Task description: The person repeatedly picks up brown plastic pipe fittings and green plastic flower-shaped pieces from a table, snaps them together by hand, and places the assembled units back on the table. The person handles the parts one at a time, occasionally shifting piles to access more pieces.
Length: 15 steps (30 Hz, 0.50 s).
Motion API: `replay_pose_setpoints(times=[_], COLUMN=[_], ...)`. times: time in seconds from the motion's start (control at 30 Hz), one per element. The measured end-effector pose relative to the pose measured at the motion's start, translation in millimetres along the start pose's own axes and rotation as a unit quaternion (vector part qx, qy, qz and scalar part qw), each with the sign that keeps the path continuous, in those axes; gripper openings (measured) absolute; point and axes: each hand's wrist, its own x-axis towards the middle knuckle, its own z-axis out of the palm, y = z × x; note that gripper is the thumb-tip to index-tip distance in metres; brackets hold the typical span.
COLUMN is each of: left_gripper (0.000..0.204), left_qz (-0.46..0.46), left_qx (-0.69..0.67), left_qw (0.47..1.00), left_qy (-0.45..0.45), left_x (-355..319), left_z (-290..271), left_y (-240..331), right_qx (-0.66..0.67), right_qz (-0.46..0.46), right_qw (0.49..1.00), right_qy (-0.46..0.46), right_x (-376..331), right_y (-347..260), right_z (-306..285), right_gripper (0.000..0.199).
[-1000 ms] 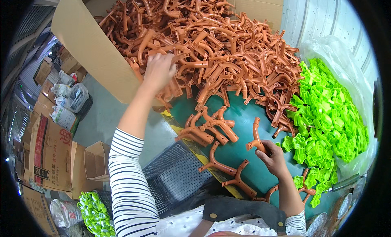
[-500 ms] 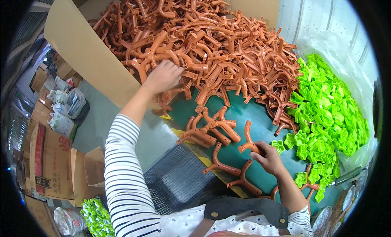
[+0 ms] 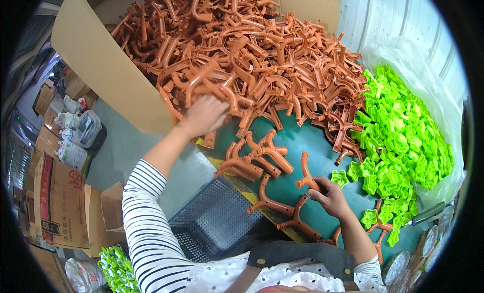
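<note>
My left hand (image 3: 205,114) is closed on a brown branch-shaped plastic part (image 3: 202,77), blurred by motion, at the near edge of a large heap of similar brown parts (image 3: 282,51). Between the thumb and fingers of my right hand (image 3: 331,198) is the end of a Y-shaped brown plastic part (image 3: 305,167), held low over the green tabletop (image 3: 287,137). Left of it lies a small cluster of brown branch parts (image 3: 257,154). Nearer to me, more Y-shaped parts (image 3: 269,200) rest along the table's edge. A bright green star-like plastic piece (image 3: 339,178) sits just beyond my right hand.
Bright green plastic pieces (image 3: 408,132) spill from a clear bag (image 3: 443,91) at the right. A cardboard sheet (image 3: 111,66) borders the brown heap on the left. A dark perforated crate (image 3: 212,217) stands below the table edge; cartons (image 3: 63,202) are at far left.
My left hand has drawn back slightly toward me, lifting a brown branch part off the heap's edge. My right hand keeps its hold on the Y-shaped part, almost unmoved.
</note>
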Motion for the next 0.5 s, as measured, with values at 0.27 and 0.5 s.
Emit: replay_pose_setpoints(times=[0.27, 0.5], left_gripper=[0.041, 0.036], left_qz=[0.111, -0.02], left_qx=[0.042, -0.044], left_qw=[0.986, 0.953], left_qy=[-0.114, -0.299], left_x=[-29, 5], left_z=[3, 40], left_y=[-8, -64], right_qx=[0.006, 0.027], right_qz=[-0.007, -0.035], right_qw=[1.0, 0.998], right_qy=[-0.027, -0.033], right_x=[1, 9], right_y=[-11, -14], right_z=[12, 22], right_gripper=[0.042, 0.043])
